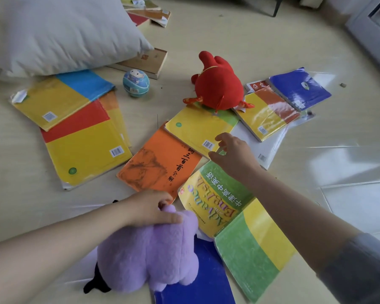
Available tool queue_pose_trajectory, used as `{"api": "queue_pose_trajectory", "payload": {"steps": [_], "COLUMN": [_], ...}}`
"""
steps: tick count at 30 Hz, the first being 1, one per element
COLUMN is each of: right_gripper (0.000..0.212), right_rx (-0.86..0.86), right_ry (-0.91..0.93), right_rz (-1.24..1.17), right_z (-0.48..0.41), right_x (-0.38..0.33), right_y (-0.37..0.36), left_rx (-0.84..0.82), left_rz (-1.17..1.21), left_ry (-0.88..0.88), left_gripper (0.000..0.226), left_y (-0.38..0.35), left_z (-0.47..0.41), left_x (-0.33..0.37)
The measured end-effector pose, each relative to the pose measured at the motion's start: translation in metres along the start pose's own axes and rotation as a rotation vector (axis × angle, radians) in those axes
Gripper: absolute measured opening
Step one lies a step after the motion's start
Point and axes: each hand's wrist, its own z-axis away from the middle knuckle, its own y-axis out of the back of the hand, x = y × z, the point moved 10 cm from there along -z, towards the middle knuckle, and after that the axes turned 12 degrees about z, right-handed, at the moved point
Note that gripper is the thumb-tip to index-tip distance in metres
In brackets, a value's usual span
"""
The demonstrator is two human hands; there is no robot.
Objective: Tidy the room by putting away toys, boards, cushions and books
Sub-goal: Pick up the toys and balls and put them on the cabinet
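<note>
1. The floor [272, 51] is pale and carries everything here.
2. A grey-white cushion [53, 34] lies at the far left, its corner resting over a brown book [147, 62].
3. An open green-and-yellow English book [246, 233] lies at the near right, under the right forearm, with a blue book [206, 284] partly beneath it.
4. A red-and-yellow book [86, 148] lies at the left, with a yellow-and-blue book [62, 97] overlapping its far edge.
5. An orange book [160, 165] sits in the middle, tucked under a yellow-and-green book [198, 128].
6. A purple plush toy [147, 257] lies nearest, partly on the blue book.
7. A red plush toy [217, 86] rests on the far edge of the yellow-and-green book.
8. The left hand [149, 207] has its grip closed over the top of the purple plush toy, fingers curled into the fur.
9. The right hand [233, 154] is at the near corner of the yellow-and-green book, its grip loose, thumb and fingers apart and holding nothing.
10. A small blue ball [136, 82] sits between the cushion and the red plush toy.
</note>
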Motion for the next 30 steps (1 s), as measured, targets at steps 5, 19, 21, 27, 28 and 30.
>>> {"api": "queue_pose_trajectory", "payload": {"steps": [5, 19, 21, 27, 28, 30], "right_gripper": [0.05, 0.049, 0.05, 0.048, 0.048, 0.047], "right_rx": [0.005, 0.024, 0.023, 0.026, 0.034, 0.05], "right_ry": [-0.005, -0.059, -0.05, -0.025, -0.03, -0.05], "right_rz": [0.002, 0.011, 0.004, -0.013, -0.021, -0.044], "right_z": [0.01, 0.014, 0.013, 0.016, 0.015, 0.012], "right_x": [0.005, 0.025, 0.021, 0.016, 0.017, 0.02], "right_y": [0.004, 0.01, 0.009, 0.008, 0.01, 0.015], "left_rx": [-0.111, -0.249, -0.263, -0.204, -0.171, -0.107], "left_rz": [-0.149, -0.058, 0.025, 0.261, 0.302, 0.354], "left_ry": [0.222, 0.221, 0.216, 0.135, 0.096, 0.013], "left_gripper": [0.094, 0.012, 0.016, 0.015, 0.018, 0.019], "left_y": [-0.017, -0.011, -0.011, 0.013, 0.025, 0.052], "left_z": [-0.01, 0.008, 0.011, 0.024, 0.026, 0.03], "left_x": [-0.004, 0.002, 0.0, 0.017, 0.028, 0.053]}}
